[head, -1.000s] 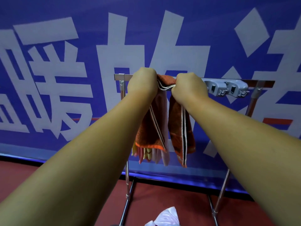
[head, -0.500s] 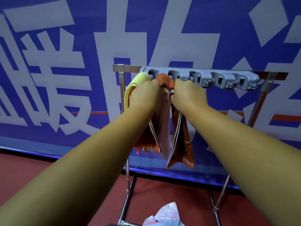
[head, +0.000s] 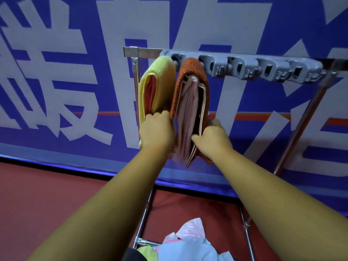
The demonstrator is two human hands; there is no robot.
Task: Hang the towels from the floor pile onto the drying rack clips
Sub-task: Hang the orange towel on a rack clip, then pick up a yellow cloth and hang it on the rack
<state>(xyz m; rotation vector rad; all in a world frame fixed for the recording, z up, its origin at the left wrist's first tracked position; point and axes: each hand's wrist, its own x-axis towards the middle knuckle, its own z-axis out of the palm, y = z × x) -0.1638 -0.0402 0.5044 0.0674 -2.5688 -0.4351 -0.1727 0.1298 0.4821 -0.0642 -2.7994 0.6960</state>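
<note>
An orange towel with a pale pink inner face hangs folded from the second clip of the grey clip rail on the metal drying rack. A yellow towel hangs from the first clip, just to its left. My left hand has curled fingers on the orange towel's left flap, low down, and lies against the yellow towel. My right hand pinches the right flap, thumb on the pink side. The floor pile of light cloths lies below, between the rack legs.
Several grey clips to the right of the orange towel hold nothing. A blue banner wall with large white characters stands right behind the rack. The rack's slanted right leg and lower legs stand on red floor.
Both hands have slid down from the clip rail to the lower half of the orange towel. The towel now hangs from its clip, and its two flaps are spread apart.
</note>
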